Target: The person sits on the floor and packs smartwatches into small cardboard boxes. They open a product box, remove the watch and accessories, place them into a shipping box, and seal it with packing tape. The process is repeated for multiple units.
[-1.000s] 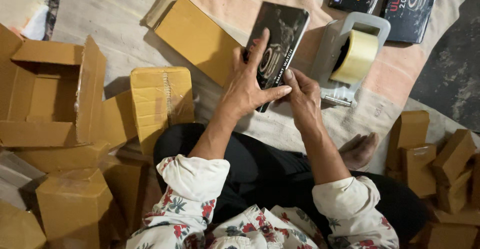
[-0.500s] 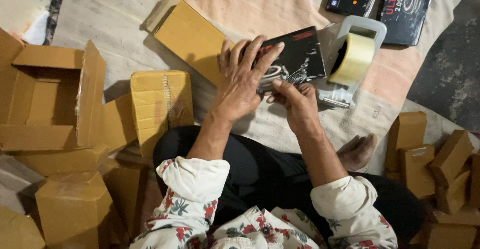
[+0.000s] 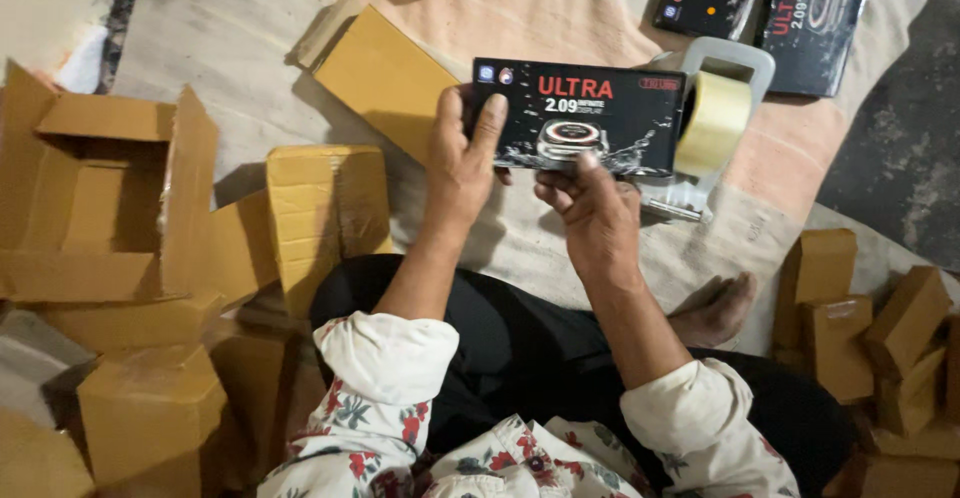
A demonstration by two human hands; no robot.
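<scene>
Holding black box (image 3: pixel 580 116) level, long axis left-right | left hand (image 3: pixel 462 163) fingers grasping | right hand (image 3: pixel 592 213) fingers grasping

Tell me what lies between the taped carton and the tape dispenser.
In the head view, both hands, left and right, hold the black box between the taped carton and tape dispenser.

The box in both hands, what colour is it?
Black, with red and white print and a watch picture: the box, seen in the head view.
</scene>
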